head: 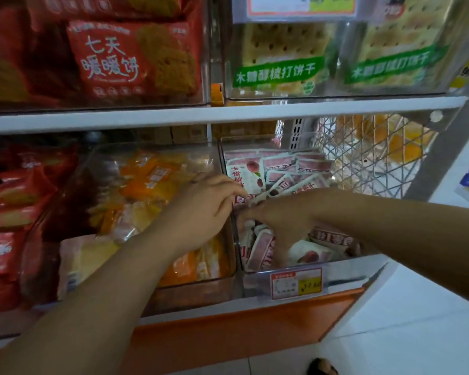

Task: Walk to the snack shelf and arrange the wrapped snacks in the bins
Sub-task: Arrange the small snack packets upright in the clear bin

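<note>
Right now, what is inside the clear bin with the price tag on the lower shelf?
Pink-and-white wrapped snacks fill the clear bin. The right hand reaches among them, the left hand at its left wall. Packets under the hands and the bin's floor are hidden.

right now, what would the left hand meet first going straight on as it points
Probably the white-and-pink wrapped snack packet just beyond the left hand, in the right clear plastic bin; depth is unclear.

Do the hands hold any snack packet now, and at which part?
It cannot be told. The left hand touches an upright fruit-printed packet at its lower edge; the right hand curls among the pink-and-white packets.
</note>
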Motion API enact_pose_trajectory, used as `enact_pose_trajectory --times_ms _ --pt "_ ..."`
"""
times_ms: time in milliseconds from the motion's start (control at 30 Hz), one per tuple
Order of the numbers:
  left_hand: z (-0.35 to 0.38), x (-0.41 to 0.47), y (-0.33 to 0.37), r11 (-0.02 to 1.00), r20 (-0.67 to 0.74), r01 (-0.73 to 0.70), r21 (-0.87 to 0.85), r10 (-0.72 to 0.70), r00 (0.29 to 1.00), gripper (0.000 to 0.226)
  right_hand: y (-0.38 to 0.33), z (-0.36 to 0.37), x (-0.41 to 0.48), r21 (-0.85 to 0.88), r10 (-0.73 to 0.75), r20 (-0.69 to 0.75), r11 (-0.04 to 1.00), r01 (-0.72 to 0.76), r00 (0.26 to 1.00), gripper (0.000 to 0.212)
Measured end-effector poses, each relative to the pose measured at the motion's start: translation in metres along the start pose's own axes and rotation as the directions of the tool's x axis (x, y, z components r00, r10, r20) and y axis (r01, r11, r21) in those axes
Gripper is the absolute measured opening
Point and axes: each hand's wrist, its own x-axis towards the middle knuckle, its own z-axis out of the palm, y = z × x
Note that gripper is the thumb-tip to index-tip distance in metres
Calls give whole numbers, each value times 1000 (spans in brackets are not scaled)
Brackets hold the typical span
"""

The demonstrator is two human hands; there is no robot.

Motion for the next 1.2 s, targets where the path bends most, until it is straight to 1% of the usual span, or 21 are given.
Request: enact_pose_trajectory --times_ms 100,167,233,300,367,467,533,600,733,800,867,900,967,1033,1133,1200 --pt "0 0 -1 1000 1 5 -1 -5 1000 32 8 6 -4 55 -35 -176 997 45 984 60" --pt "0 -1 0 1000 4 1 1 -1 1000 32 15 5 -12 106 2 -327 994 35 945 48" --pt "-1 -2 0 1000 7 -1 -1 1 1000 32 21 2 -19 162 70 -478 987 10 876 36" --pt "-1 -3 0 1000 11 3 -14 -3 1000 32 27 -1 -23 228 150 -571 973 -20 807 28" --pt "-2 -4 1 999 21 12 -34 -11 1000 32 32 -4 -26 283 218 -632 958 -41 744 24" --pt "-4 -6 3 1000 36 12 -24 -11 999 32 40 -11 -30 388 324 -719 921 -32 614 21" --pt "-3 -6 3 1000 44 14 -20 -13 999 32 45 -13 -30 397 358 -745 916 -56 562 22" --pt "-4 -6 3 1000 43 14 -22 -13 999 32 47 -13 -28 403 375 -748 912 -74 547 23" --pt "-3 -4 5 1000 33 15 -5 -15 999 33 43 -12 -24 403 375 -752 912 -71 542 29" --pt "-3 -4 6 1000 24 8 12 -9 1000 33 40 -11 -26 387 360 -748 919 -73 557 32" --pt "-4 -4 6 999 3 -10 41 10 1000 33 37 -12 -34 353 317 -734 934 -62 600 37" --pt "-5 -4 6 998 -16 -23 51 24 1000 32 35 -12 -43 369 315 -727 929 -40 611 41" --pt "-7 -3 11 997 -54 -50 55 53 997 30 32 -8 -68 426 354 -729 905 -16 586 45" --pt "-8 1 21 997 -66 -75 29 76 995 29 30 4 -97 433 387 -740 900 -52 551 42" --pt "-5 15 43 991 -27 -130 -20 130 991 29 26 32 -132 480 458 -683 869 -123 569 32" --pt "2 30 59 982 44 -187 -21 188 981 30 25 51 -145 515 511 -654 841 -167 557 27"
